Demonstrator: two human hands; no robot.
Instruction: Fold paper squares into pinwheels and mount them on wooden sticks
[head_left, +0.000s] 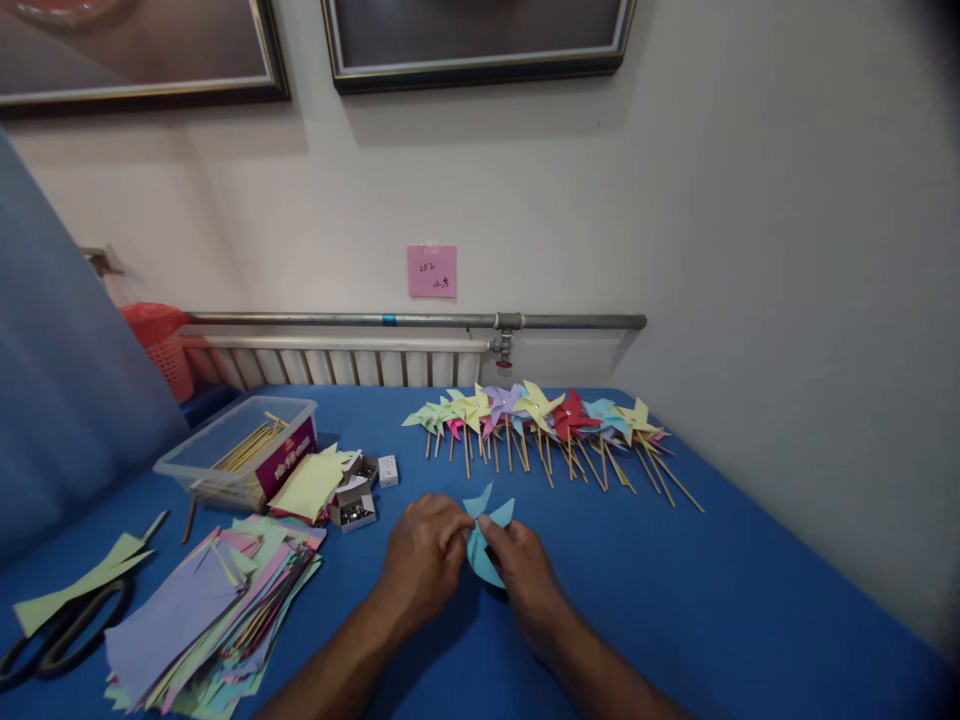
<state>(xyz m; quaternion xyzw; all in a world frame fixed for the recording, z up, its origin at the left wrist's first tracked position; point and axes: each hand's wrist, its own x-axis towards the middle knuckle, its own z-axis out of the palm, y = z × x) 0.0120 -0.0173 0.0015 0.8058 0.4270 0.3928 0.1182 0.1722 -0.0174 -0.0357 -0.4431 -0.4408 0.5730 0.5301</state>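
Blue paper [478, 552] partly behind hands [424, 560] [525, 578], scissors [64, 625] cut by left edge, note [431, 271] unreadable

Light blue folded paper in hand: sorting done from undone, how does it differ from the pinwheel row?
The light blue folded paper shows no stick; the row of coloured paper pinwheels has wooden sticks. Left hand and right hand hold it; the row lies untouched. Both are folded paper.

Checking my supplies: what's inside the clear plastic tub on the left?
Thin wooden sticks lie inside the clear tub. Its dark red label and the yellow paper against it hide the right end.
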